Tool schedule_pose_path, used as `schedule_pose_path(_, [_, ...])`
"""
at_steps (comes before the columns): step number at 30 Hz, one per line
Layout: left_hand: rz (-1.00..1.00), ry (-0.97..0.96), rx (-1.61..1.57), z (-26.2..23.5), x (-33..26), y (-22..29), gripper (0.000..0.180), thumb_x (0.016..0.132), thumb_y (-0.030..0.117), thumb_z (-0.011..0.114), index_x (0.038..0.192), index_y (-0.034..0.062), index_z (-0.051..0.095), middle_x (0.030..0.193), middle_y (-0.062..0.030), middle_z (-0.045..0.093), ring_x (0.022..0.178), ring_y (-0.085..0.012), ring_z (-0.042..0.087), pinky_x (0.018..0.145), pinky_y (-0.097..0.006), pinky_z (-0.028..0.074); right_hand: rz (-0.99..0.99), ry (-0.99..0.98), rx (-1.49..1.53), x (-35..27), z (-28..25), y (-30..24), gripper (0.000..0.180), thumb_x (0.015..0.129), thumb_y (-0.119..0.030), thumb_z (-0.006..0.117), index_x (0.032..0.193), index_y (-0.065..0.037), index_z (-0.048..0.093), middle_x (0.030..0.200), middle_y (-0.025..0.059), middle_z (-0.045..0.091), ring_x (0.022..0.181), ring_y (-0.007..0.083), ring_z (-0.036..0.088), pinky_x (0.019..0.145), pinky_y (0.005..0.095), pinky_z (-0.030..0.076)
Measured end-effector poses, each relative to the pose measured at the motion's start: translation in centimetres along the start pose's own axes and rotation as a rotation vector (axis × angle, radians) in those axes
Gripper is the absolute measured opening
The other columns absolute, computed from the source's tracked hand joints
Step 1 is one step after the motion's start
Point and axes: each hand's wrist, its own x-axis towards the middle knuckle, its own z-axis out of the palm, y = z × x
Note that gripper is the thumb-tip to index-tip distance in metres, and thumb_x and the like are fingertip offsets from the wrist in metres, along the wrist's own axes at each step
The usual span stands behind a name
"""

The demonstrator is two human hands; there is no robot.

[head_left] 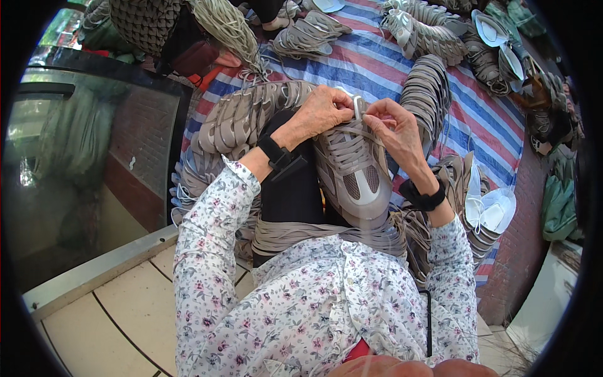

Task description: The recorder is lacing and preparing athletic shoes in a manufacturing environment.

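Note:
A grey-beige sneaker upper (367,202) rests on my lap with its toe toward me, flat laces (347,151) crossing its tongue. At its collar end, my left hand (321,114) pinches near the white-edged top of the tongue (358,107). My right hand (397,129) is closed in a pinch just to the right of it, thumb and forefinger together on a lace. The lace ends are partly hidden by my fingers. A bundle of loose grey laces (314,235) lies across my thighs.
Stacked shoe uppers (254,116) stand beyond my left hand, another stack (427,94) beyond my right. Pale shoe-shaped pieces (498,210) lie at right. Under them spreads a striped sheet (370,60). A glass door (94,157) stands at left, and a lace bundle (226,31) hangs far left.

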Motion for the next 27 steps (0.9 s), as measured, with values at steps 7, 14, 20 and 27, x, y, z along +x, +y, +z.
schedule_pose_path(7, [0.038,-0.009,0.118,-0.8,-0.1,0.5,0.014,0.082,0.01,0.066,0.083,-0.0041,0.069,0.063,0.0018,0.059,0.058,-0.0061,0.048,0.053,-0.024,0.043,-0.379,-0.112,-0.536,-0.7,1.7,-1.3,0.014,0.079,-0.003,0.07,0.09,-0.006,0.061,0.1,0.0065,0.058,0.098,0.0271,0.052,0.087,0.0401,0.037])
schedule_pose_path(14, [0.297,0.234,0.549,-2.7,-0.6,0.0,0.012,0.078,0.01,0.061,0.078,-0.0012,0.066,0.063,-0.0148,0.062,0.056,-0.0254,0.061,0.056,-0.035,0.049,-0.39,-0.146,-0.493,0.8,1.0,-2.7,0.013,0.079,0.001,0.068,0.086,-0.002,0.057,0.079,0.01,0.059,0.079,0.027,0.058,0.073,0.0379,0.043])
schedule_pose_path(20, [0.272,0.345,0.684,-8.1,-3.8,-1.2,0.01,0.078,0.01,0.06,0.077,0.0013,0.064,0.066,-0.0154,0.062,0.059,-0.0309,0.063,0.058,-0.039,0.05,-0.226,-0.234,-0.318,2.7,-0.3,-2.7,0.012,0.082,0.0,0.07,0.086,0.001,0.059,0.077,0.0037,0.061,0.071,0.0107,0.055,0.07,0.0277,0.045])
schedule_pose_path(27, [-0.017,0.541,0.801,-13.0,-11.5,-3.6,0.009,0.079,0.011,0.059,0.078,0.004,0.065,0.07,-0.0174,0.064,0.067,-0.0349,0.065,0.06,-0.043,0.049,0.083,-0.374,0.064,3.0,-2.0,-3.3,0.013,0.087,-0.015,0.074,0.093,-0.006,0.067,0.086,-0.0036,0.063,0.082,0.0049,0.055,0.077,0.0207,0.043])
